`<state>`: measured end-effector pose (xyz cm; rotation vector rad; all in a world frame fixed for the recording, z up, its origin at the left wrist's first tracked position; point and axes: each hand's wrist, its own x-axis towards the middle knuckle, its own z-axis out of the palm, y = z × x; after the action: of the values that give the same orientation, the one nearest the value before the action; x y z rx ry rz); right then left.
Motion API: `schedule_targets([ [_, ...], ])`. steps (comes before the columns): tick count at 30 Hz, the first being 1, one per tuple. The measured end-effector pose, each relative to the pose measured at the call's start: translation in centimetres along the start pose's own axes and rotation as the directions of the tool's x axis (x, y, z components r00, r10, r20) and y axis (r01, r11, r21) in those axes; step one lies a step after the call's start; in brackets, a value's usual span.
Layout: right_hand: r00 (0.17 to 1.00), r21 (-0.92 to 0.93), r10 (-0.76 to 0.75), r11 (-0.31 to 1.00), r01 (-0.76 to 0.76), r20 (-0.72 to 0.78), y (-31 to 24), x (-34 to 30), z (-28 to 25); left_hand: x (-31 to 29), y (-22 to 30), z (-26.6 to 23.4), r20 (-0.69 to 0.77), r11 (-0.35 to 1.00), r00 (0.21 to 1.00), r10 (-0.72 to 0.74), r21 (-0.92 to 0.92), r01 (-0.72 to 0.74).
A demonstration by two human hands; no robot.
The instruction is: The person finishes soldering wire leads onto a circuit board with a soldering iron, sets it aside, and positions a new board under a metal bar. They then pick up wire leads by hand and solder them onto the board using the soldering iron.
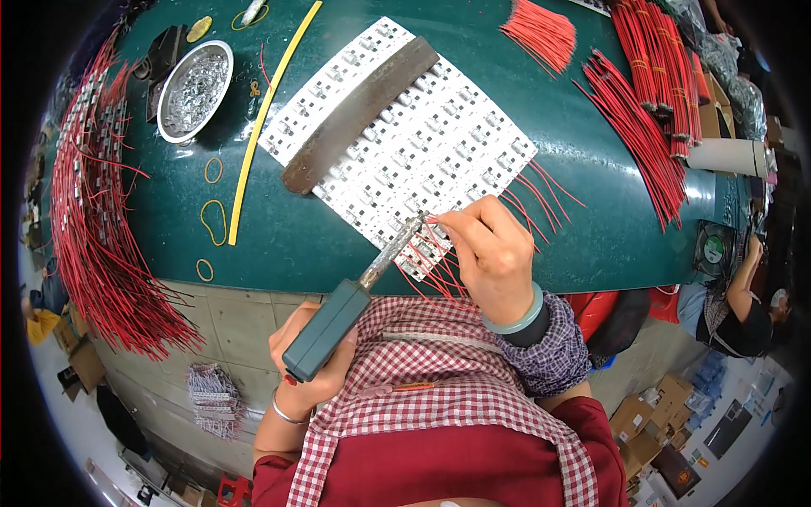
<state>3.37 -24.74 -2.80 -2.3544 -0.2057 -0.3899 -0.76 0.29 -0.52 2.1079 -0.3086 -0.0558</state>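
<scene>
A white panel of small circuit boards (456,110) lies at an angle on the green table, with a dark metal bar (363,114) across it. My left hand (331,376) is wrapped round the green handle of a soldering iron (328,328). Its tip meets the panel's near part, close to my right fingertips. My right hand (500,266) pinches a thin red wire (432,220) at that spot; the joint itself is too small to make out. Several red wires (439,275) stick out from the near edge below my right hand, and more (549,190) from the right edge.
A white-rimmed bowl of silvery bits (160,114) stands left, near a yellow strip (269,127) and rubber bands (213,221). Wired boards (93,220) hang over the left edge. Red wire bundles (638,127) lie right, beyond a small fan (715,247). Another person's arm (743,283) shows far right.
</scene>
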Motion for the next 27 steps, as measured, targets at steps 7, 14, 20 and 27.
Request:
schedule_targets([
  [7, 1.000, 0.006, 0.000, 1.000, 0.000, 0.006, 0.0, 0.2, 0.0, 0.1, -0.1, 0.0, 0.000, 0.999, 0.999, 0.051, 0.007, -0.051],
  [14, 1.000, 0.006, 0.000, 1.000, 0.000, 0.007, -0.1, 0.1, -0.1, -2.0, -1.0, -0.1, -0.025, 0.991, 0.995, -0.101, -0.089, 0.098],
  [20, 1.000, -0.043, 0.021, 0.999, -0.021, 0.006, -0.4, -0.5, -1.5, -1.7, -1.1, 0.0, -0.004, 0.986, 0.991, -0.135, -0.095, 0.134],
  [27, 0.996, -0.074, 0.091, 0.993, -0.092, -0.020, -3.3, -0.6, -6.9, -1.3, -1.5, -0.3, 0.014, 0.996, 0.997, -0.081, -0.037, 0.081],
])
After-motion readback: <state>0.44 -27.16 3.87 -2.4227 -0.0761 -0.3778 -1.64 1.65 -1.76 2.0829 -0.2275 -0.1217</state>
